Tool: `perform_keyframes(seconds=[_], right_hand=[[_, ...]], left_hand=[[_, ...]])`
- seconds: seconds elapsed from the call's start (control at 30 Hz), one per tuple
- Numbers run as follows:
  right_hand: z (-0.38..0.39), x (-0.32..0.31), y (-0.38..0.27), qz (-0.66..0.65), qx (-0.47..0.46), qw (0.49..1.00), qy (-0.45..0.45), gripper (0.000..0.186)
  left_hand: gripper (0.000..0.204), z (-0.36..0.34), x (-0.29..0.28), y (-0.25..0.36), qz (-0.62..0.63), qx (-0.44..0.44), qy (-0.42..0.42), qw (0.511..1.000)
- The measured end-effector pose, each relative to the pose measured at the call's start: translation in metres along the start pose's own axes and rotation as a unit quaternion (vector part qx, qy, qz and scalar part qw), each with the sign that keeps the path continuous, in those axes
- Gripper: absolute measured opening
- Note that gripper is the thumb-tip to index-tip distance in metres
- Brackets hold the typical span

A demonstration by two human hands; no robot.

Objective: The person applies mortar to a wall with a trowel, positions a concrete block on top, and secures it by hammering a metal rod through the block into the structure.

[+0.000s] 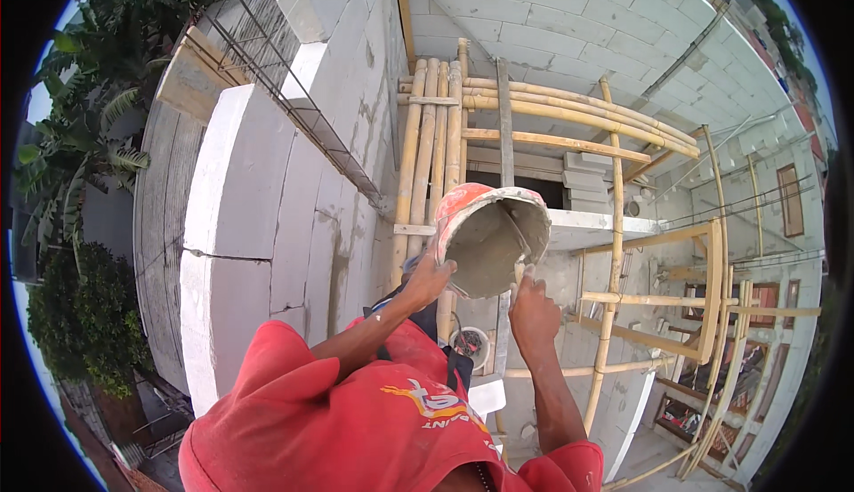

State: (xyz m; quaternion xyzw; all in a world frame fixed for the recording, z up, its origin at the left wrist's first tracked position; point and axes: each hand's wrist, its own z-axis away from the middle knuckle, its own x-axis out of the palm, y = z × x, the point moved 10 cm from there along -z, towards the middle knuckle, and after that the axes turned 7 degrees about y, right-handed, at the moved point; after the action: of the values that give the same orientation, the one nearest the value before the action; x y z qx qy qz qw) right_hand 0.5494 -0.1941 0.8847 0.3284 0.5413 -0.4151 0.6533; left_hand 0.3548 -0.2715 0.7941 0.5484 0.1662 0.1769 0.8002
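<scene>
A red bucket crusted with grey is tilted in front of me, its mouth facing me. Wet grey mortar lies inside it. My left hand grips the bucket at its left rim, thumb over the edge. At the lower right rim, my right hand is closed round the pale handle of a tool. A thin part of that tool reaches into the bucket; its working end is not clearly visible, so I cannot tell its exact kind.
A pale block wall with a stepped top runs along my left, a wire-tied rebar frame leaning over it. Bamboo poles form scaffolding ahead and right. Below stands a pale pail. A wooden frame hangs at the right.
</scene>
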Motion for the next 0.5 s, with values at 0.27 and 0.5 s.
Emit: perform_keyframes(seconds=[0.27, 0.5], right_hand=[[0.046, 0.002, -0.076, -0.188, -0.138, 0.968, -0.088, 0.048], [-0.024, -0.058, -0.077, -0.118, -0.079, 0.989, 0.050, 0.047]], left_hand=[[0.074, 0.047, -0.080, -0.026, -0.063, 0.084, 0.127, 0.986], [0.055, 0.028, -0.128, -0.011, 0.056, -0.030, 0.131, 0.989]])
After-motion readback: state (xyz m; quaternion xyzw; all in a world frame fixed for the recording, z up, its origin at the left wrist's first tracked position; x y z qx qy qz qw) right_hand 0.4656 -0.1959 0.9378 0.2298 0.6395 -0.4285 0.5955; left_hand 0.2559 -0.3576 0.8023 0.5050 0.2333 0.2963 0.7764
